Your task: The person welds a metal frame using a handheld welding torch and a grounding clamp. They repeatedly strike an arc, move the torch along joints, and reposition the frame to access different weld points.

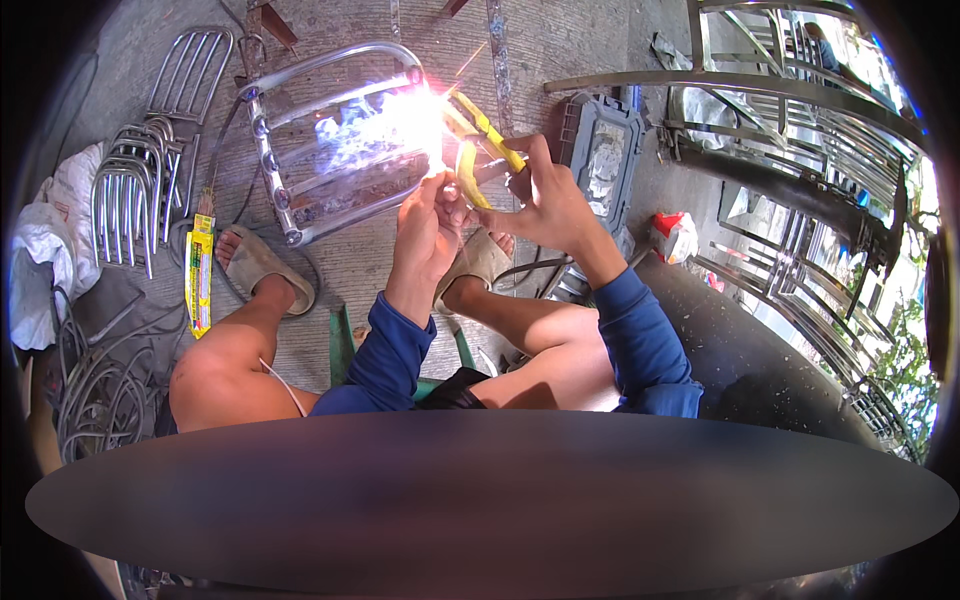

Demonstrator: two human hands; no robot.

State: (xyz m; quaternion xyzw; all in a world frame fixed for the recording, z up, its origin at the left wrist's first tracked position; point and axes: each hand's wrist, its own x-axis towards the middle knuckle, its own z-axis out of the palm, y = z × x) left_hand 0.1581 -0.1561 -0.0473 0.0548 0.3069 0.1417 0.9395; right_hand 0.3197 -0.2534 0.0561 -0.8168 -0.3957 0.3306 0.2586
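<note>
My right hand (548, 205) is closed round a yellow welding electrode holder (487, 130), its jaws beside a blazing white arc. Close below the glare, the fingers of my left hand (428, 220) are pinched together; what they grip, if anything, I cannot make out. Sparks fly up and to the right. The arc burns at the right end of a shiny tubular metal frame (268, 165) with several crossbars, lying in front of my feet. Bright light and bluish smoke hide the joint and the electrode's tip.
Bent-tube metal racks (130, 190) lie at the left, above coiled cables (110, 390). A yellow electrode packet (200, 275) is beside my left foot. At the right are a grey plastic case (625, 150), a red-and-white bag (674, 237) and stacked metal frames (790, 265).
</note>
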